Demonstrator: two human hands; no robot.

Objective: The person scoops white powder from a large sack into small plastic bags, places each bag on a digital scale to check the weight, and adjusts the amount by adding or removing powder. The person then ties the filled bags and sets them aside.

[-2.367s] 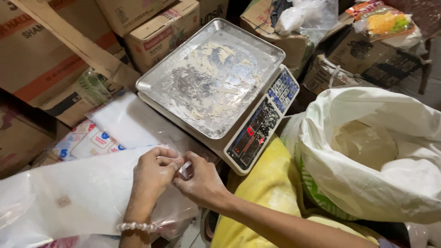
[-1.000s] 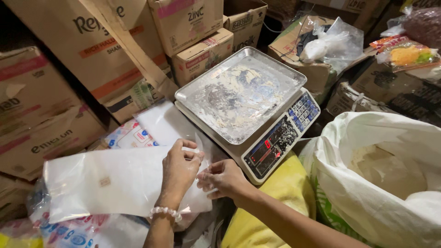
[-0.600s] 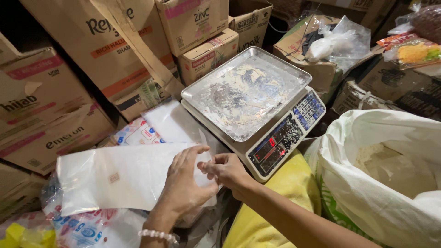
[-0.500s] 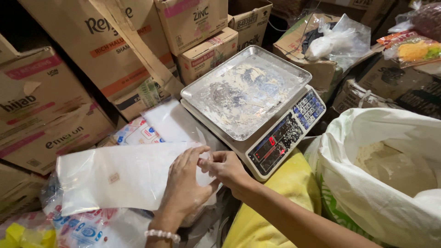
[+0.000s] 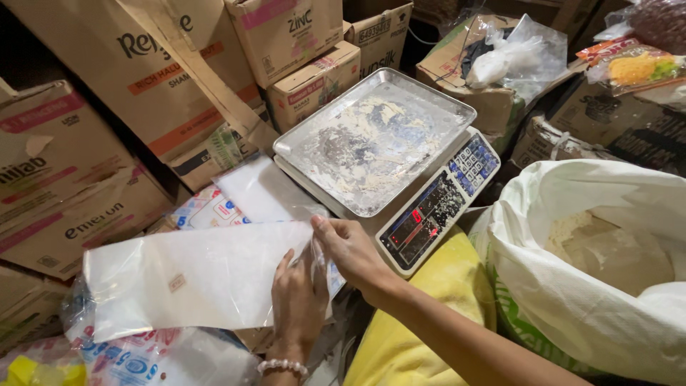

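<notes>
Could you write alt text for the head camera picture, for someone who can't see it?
Two bare hands, left hand and right hand, work at the open end of a clear plastic bag lying on a stack. Behind them stands a digital weighing scale with a flour-dusted metal tray, a large white sack of pale powder at right, cardboard boxes behind.
</notes>
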